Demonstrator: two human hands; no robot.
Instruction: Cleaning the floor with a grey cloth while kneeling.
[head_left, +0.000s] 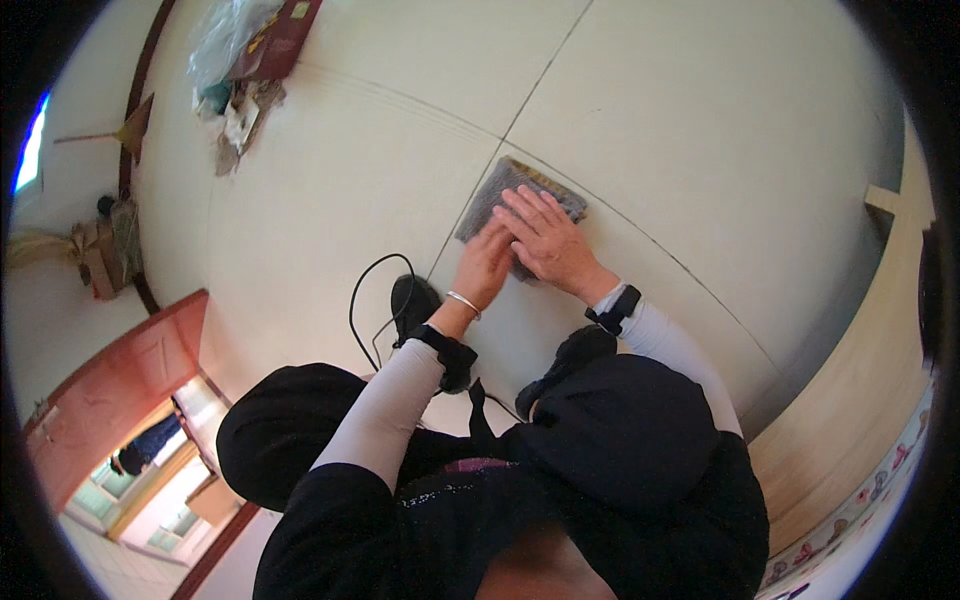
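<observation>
A folded grey cloth (487, 196) with a yellowish-brown edge lies on the tiled floor (675, 150), close to where the tile joints cross. My right hand (553, 244) rests flat on it, palm down, fingers slightly spread. Against it, my left hand (484, 264) also reaches onto the cloth; it is a little blurred, and its fingertips are partly covered by the right hand. A silver bangle (463, 301) circles the left wrist. Dark straps (616, 309) are fastened over both pale sleeves.
A black cable (352, 300) loops beside my black shoe (412, 300). At upper left lie a dark red box (277, 41), clear plastic (225, 37) and scraps (240, 124). A wooden furniture panel (840, 352) stands right. Beyond a reddish door (127, 367), a person (150, 442) is visible.
</observation>
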